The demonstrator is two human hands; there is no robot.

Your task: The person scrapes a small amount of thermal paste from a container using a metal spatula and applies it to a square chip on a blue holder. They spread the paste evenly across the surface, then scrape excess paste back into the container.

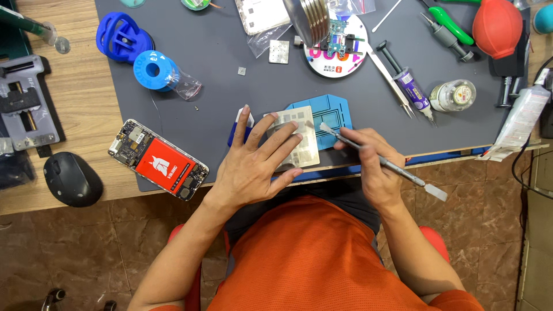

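Right hand (374, 167) pinches thin metal spatula (380, 162) pen-style, blade tip at 10 o'clock, touching right edge of stencil plate (299, 141). Left hand (253, 164) flat, fingers spread, pressing plate down onto blue jig (328, 112) on grey mat (230, 52). Judgement: keep left palm pressure even so plate can't creep; keep blade shallow, stroke light, scrape across holes. Opened phone (158, 160) at 9 o'clock, well apart. Syringe (412, 89) at 1 o'clock, near.
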